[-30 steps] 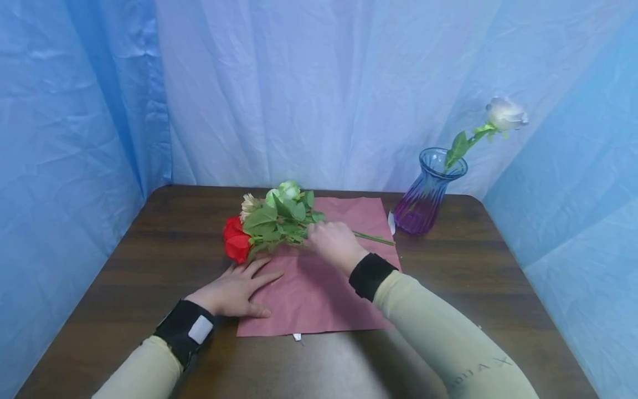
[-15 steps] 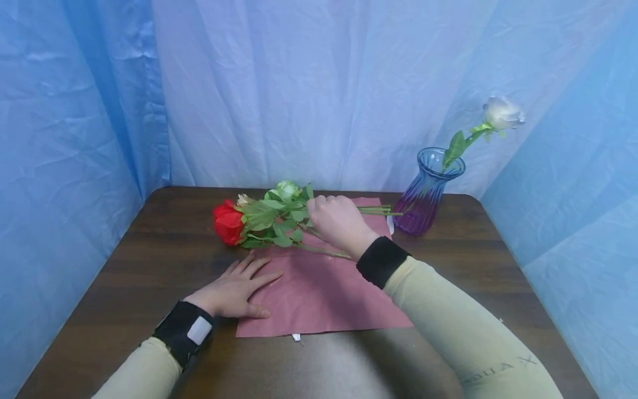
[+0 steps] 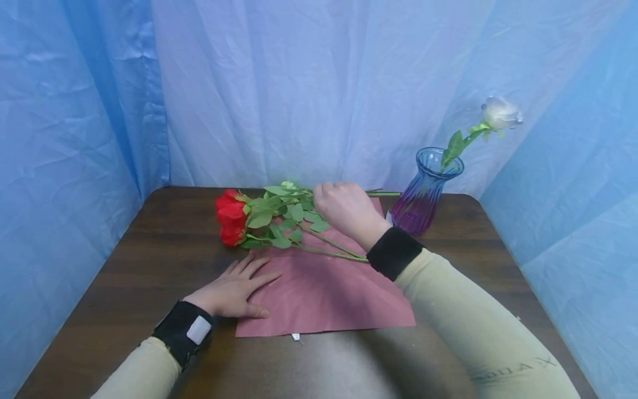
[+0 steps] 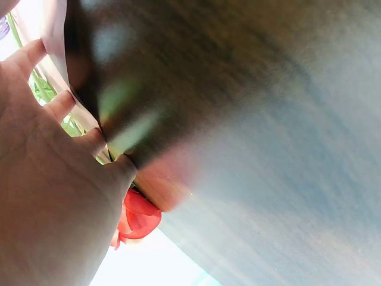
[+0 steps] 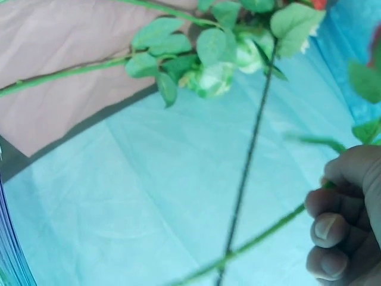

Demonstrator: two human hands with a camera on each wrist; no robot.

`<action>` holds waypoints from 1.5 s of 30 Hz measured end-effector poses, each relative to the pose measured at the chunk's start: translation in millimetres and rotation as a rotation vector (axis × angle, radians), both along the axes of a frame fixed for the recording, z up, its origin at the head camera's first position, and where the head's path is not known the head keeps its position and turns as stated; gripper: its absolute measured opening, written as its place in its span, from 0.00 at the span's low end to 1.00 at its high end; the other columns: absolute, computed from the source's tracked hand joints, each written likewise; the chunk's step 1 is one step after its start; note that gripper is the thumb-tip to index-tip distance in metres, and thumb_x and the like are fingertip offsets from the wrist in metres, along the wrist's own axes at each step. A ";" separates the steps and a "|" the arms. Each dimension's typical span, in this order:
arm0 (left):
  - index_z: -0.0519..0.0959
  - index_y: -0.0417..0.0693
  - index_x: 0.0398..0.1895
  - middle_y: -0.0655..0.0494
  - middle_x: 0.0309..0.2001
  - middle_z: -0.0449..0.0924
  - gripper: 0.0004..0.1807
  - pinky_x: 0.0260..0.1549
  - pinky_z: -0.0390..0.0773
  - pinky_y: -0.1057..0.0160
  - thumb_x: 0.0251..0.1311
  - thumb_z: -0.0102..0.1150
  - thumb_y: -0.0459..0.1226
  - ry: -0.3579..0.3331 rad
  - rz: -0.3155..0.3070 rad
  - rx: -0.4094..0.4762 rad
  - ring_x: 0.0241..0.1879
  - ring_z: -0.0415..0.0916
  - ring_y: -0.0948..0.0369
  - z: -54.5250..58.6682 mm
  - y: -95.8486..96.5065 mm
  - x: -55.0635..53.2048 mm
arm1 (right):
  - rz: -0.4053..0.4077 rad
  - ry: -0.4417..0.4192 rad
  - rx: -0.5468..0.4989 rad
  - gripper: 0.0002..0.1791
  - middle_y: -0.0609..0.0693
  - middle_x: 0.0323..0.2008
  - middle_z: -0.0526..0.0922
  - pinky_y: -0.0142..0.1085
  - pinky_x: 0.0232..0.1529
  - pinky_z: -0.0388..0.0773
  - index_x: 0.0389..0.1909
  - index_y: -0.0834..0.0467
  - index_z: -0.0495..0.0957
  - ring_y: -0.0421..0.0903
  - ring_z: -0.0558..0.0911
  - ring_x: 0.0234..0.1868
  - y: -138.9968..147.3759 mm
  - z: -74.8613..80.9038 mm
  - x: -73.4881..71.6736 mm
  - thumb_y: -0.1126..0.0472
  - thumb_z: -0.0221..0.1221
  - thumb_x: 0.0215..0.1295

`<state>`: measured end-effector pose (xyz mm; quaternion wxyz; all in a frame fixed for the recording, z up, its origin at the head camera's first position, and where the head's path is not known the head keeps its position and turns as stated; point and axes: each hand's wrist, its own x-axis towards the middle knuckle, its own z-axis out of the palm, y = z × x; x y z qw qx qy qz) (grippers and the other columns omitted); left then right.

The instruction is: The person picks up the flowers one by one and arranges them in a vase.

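My right hand point(image 3: 349, 210) grips a green flower stem point(image 5: 268, 232) above the back of the pink paper point(image 3: 329, 299); in the right wrist view its fingers curl round the stem. Red blooms point(image 3: 231, 219) and leafy green stems point(image 3: 324, 254) lie at the paper's far left, under and beside the hand. Pale green blooms point(image 5: 208, 77) show in the right wrist view. My left hand point(image 3: 234, 291) rests on the paper's left edge with its fingers spread. A dark stem point(image 5: 250, 161) also crosses the right wrist view.
A blue-purple glass vase point(image 3: 421, 194) with a white rose point(image 3: 500, 113) stands at the back right of the brown wooden table point(image 3: 124, 277). Light blue cloth point(image 3: 299, 83) hangs behind and on both sides.
My right hand has moved back and slightly right, carrying a stem away from the bunch. Other stems now lie separately on the paper, with red blooms spread apart at left. My left hand stays put.
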<state>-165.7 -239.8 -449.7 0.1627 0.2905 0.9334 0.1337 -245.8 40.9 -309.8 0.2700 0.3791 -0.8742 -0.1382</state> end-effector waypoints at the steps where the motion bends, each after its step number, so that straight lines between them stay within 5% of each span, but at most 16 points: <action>1: 0.62 0.63 0.79 0.44 0.80 0.50 0.48 0.70 0.46 0.26 0.56 0.64 0.65 -0.003 0.003 -0.003 0.79 0.35 0.33 0.1 -0.1 -0.1 | -0.009 -0.018 -0.003 0.11 0.48 0.21 0.73 0.33 0.15 0.68 0.27 0.59 0.73 0.38 0.62 0.18 0.6 2.5 0.1 0.71 0.57 0.70; 9: 0.60 0.64 0.80 0.45 0.81 0.48 0.49 0.71 0.44 0.26 0.56 0.65 0.65 -0.015 0.001 -0.005 0.79 0.33 0.34 -1.6 -0.1 -1.5 | -0.019 -0.061 -0.028 0.10 0.50 0.21 0.74 0.37 0.14 0.72 0.27 0.60 0.73 0.40 0.64 0.18 4.5 17.5 2.6 0.75 0.53 0.66; 13: 0.61 0.63 0.80 0.44 0.80 0.49 0.49 0.70 0.44 0.25 0.57 0.64 0.65 -0.013 -0.005 0.001 0.79 0.34 0.34 -2.1 -0.1 -1.1 | -0.003 -0.034 -0.030 0.13 0.49 0.19 0.69 0.35 0.15 0.65 0.25 0.59 0.69 0.40 0.58 0.19 6.2 22.8 3.9 0.71 0.58 0.68; 18: 0.61 0.63 0.80 0.44 0.80 0.49 0.49 0.70 0.44 0.25 0.56 0.65 0.65 -0.018 0.003 0.001 0.79 0.35 0.33 -3.0 -0.5 -0.9 | 0.018 0.019 -0.034 0.15 0.47 0.18 0.63 0.34 0.16 0.56 0.23 0.58 0.66 0.40 0.52 0.20 10.5 26.8 1.1 0.76 0.52 0.68; 27: 0.60 0.66 0.80 0.47 0.81 0.47 0.50 0.72 0.43 0.27 0.55 0.65 0.66 -0.043 0.027 -0.006 0.79 0.34 0.35 -3.5 -0.6 -1.5 | 0.019 0.039 -0.041 0.12 0.50 0.19 0.68 0.36 0.16 0.66 0.26 0.61 0.70 0.41 0.57 0.20 24.3 39.2 -11.1 0.77 0.50 0.70; 36: 0.60 0.65 0.80 0.47 0.81 0.46 0.49 0.72 0.43 0.28 0.56 0.65 0.65 -0.046 0.029 -0.016 0.80 0.34 0.36 -1.4 0.5 -1.6 | -0.017 0.041 -0.071 0.08 0.57 0.24 0.76 0.44 0.22 0.79 0.32 0.65 0.73 0.50 0.77 0.22 49.4 56.2 -26.6 0.78 0.51 0.69; 45: 0.60 0.64 0.80 0.45 0.81 0.46 0.49 0.71 0.42 0.27 0.56 0.65 0.65 -0.052 0.025 0.000 0.79 0.33 0.35 -3.5 0.0 -2.2 | -0.082 0.006 -0.121 0.06 0.60 0.28 0.78 0.49 0.26 0.81 0.37 0.68 0.74 0.56 0.80 0.25 82.4 52.7 -42.5 0.79 0.51 0.69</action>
